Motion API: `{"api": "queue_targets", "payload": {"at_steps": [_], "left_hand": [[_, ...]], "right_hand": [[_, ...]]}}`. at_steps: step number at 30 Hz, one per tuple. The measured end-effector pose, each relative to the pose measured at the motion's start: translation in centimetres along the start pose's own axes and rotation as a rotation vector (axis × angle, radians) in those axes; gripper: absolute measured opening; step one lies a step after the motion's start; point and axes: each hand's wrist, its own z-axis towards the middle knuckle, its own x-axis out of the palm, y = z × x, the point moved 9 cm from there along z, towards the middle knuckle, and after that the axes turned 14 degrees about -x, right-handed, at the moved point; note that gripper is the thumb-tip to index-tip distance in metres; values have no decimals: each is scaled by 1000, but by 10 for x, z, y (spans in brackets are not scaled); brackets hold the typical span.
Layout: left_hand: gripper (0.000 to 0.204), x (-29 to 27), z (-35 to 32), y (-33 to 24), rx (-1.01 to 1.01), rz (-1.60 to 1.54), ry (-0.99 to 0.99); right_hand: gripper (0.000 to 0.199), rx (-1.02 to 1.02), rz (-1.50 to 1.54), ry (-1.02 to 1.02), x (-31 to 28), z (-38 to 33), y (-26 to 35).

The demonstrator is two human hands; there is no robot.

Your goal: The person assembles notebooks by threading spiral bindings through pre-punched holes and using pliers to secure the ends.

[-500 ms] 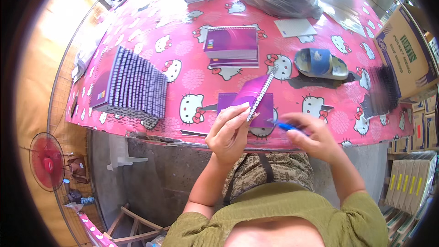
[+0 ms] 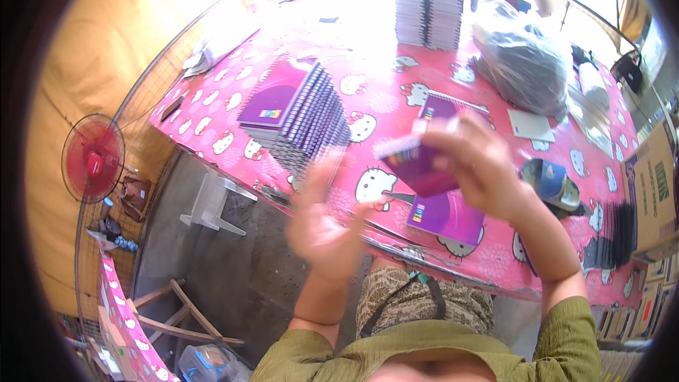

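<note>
My right hand [image 2: 479,166] grips a small purple notebook [image 2: 416,168], held tilted above the table and smeared by motion. Under it, another purple notebook [image 2: 453,218] lies near the table's front edge. Partly hidden behind my right hand is a further spiral-bound purple notebook [image 2: 440,105]. My left hand [image 2: 327,225] is blurred, its fingers and thumb apart and nothing in it. It hovers in front of a tall stack of wire-bound purple notebooks [image 2: 311,110] on the left. Whether my right hand also holds the blue-handled tool cannot be seen.
A pink cartoon-print cover [image 2: 219,117] lies over the table. To the right are a blue slipper [image 2: 548,182], a white pad [image 2: 530,125], black binding pieces [image 2: 610,230] and a carton [image 2: 651,194]. Farther back stand a grey plastic bag [image 2: 523,64] and tall notebook stacks [image 2: 428,7].
My view has swung left. My left hand has let go of the notebook and spread open toward the stack. My right hand now holds a notebook; the blue-handled tool no longer shows.
</note>
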Motion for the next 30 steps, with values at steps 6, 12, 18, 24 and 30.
{"api": "queue_targets", "payload": {"at_steps": [6, 12, 18, 24, 30], "left_hand": [[68, -99, 95, 83, -414, -227, -468], [72, -91, 118, 119, -398, -29, -387], [62, -86, 111, 106, -344, 73, -549], [56, -128, 98, 113, -338, 30, -568], [41, -119, 9, 4, 108, -226, -556]], "right_hand": [[46, 455, 842, -568, 41, 121, -112], [39, 399, 225, -333, 136, 116, -147], [49, 379, 251, -343, 131, 119, -141], [66, 344, -89, -91, 59, 52, -90], [45, 822, -34, 297, 9, -152, -50]]}}
